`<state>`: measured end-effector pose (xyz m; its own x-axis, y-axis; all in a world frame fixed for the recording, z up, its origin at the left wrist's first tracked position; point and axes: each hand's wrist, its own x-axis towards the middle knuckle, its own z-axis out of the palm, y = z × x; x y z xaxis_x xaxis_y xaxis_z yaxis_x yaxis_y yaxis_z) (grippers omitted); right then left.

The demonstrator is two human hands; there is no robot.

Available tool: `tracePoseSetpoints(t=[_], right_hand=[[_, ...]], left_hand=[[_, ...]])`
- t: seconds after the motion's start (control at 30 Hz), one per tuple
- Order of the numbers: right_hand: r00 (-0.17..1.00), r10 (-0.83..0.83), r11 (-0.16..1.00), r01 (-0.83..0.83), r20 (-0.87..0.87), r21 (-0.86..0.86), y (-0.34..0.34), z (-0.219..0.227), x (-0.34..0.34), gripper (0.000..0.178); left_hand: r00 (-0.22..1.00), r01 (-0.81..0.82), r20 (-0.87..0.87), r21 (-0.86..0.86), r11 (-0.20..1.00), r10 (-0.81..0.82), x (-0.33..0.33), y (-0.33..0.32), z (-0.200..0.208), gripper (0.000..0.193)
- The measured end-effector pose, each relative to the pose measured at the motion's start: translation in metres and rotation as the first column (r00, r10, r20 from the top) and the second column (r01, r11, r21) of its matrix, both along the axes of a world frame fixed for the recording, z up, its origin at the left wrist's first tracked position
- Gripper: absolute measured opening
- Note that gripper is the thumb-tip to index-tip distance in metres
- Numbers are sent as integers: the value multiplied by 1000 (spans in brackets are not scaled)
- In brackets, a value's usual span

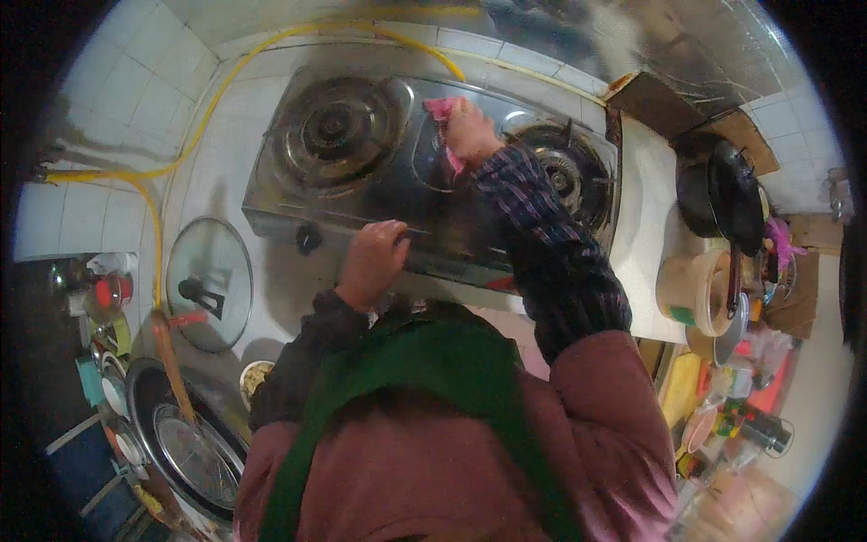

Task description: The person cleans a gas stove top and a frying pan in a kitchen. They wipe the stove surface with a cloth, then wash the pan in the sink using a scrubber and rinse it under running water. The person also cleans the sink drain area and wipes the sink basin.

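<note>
Bunched in the fingers of my right hand point(473, 135) is a pink cloth point(441, 109), pressed on the steel top of a two-burner gas stove point(438, 203) between the burners. Part of the cloth hangs out below the hand. My left hand point(374, 263) rests at the stove's front edge, its fingers bent over the rim and partly hidden; I see nothing in it. A black knob point(309, 238) is on the stove front, left of that hand. The left burner point(330, 129) and the right burner point(562, 172) both show without pots.
A yellow gas hose point(200, 126) curves along the wall behind the stove. On the left lie a glass lid point(209, 285) and a dark wok point(153, 397) with a wooden handle across it. A black pan point(731, 194) and a beige tub point(694, 287) stand at the right.
</note>
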<state>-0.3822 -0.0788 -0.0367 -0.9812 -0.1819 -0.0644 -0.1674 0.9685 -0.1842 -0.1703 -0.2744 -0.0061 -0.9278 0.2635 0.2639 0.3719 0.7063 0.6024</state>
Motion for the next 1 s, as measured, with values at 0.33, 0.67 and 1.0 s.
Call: tracePoseSetpoints(t=[0.33, 0.67, 1.0], right_hand=[[988, 138, 969, -122, -64, 215, 157, 18, -121, 22], [913, 377, 729, -394, -152, -560, 315, 43, -68, 20], [908, 78, 510, 318, 411, -800, 367, 8, 47, 10]], left_hand=[[991, -58, 128, 127, 990, 41, -2, -8, -3, 21], [971, -142, 196, 19, 990, 136, -2, 4, 9, 28], [966, -152, 203, -45, 987, 158, 7, 11, 7, 28]])
